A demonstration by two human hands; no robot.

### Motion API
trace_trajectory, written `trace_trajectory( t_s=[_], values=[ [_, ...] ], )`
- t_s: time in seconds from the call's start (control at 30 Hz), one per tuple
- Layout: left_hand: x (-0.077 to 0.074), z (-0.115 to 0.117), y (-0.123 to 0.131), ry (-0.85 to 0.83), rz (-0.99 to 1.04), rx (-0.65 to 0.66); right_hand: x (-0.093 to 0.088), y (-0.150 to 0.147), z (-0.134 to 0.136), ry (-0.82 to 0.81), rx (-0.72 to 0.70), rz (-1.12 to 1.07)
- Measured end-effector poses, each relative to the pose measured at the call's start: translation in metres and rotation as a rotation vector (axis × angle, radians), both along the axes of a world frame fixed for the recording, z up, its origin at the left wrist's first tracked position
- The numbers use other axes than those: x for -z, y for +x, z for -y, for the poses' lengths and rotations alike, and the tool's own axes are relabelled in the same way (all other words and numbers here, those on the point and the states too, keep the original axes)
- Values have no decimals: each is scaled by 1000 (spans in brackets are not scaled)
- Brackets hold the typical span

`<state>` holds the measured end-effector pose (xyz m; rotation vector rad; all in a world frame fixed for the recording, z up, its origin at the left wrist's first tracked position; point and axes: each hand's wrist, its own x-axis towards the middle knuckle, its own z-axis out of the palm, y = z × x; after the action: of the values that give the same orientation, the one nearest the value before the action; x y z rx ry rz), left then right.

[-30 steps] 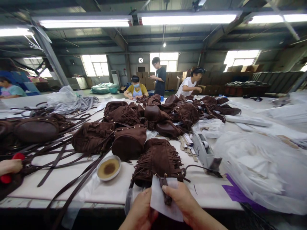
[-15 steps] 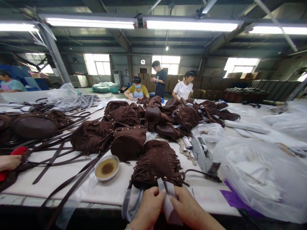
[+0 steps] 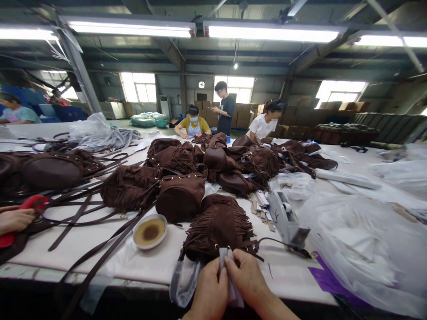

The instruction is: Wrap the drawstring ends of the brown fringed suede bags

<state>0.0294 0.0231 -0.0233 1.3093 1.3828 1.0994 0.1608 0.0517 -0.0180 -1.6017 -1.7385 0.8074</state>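
Right in front of me, a dark brown fringed bag [image 3: 218, 224] lies on the white table, its gold eyelets toward me. Just off its near edge, my left hand [image 3: 211, 286] and my right hand [image 3: 247, 275] pinch a pale grey-white strip of thin sheet [image 3: 235, 297] from both sides. The strip is folded lengthwise; whatever it may be wrapped around is hidden. Both hands are closed, with thumbs pressed near its top end. Left of my hands hangs a strap loop in clear plastic [image 3: 183, 284], over the table edge.
A bowl of brownish paste [image 3: 150, 232] sits at left. A tape dispenser [image 3: 288, 218] and cardboard pieces [image 3: 262, 206] lie at right, beside clear plastic bags [image 3: 360, 249]. More brown bags [image 3: 180, 195] are heaped behind. Another person's hand [image 3: 16, 221] holds red-handled scissors [image 3: 35, 202].
My right hand has closed in toward my left, and the strip's spread top is now folded narrower. At far left, the red-handled scissors have shifted. A co-worker in white leans farther over.
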Motion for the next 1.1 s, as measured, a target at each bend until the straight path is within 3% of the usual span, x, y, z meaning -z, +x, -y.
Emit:
trace_trajectory(
  t_s=[0.07, 0.17, 0.27, 0.47, 0.7, 0.8, 0.93, 1.1],
  values=[
    [1, -3, 0, -118, 111, 0, 3, -1, -1, 23, -6, 1],
    [3, -9, 4, -251, 157, -140, 5, -5, 1, 73, -17, 11],
    [5, -11, 8, -202, 95, -220, 5, -6, 4, 102, -23, -19],
    [4, -8, 7, -84, -189, -150, 9, 6, 6, -21, 41, -146],
    [8, -6, 5, 0, -216, -187, 8, -8, 17, -44, -30, -378],
    [10, -5, 4, -29, -129, -153, 22, -8, 23, -42, -121, -436],
    [6, -3, 5, -132, 144, -109, 44, 1, 30, 123, -151, -237],
    [-5, -1, 6, -189, 219, -65, 48, -2, 37, 224, -343, -114]
  ],
)
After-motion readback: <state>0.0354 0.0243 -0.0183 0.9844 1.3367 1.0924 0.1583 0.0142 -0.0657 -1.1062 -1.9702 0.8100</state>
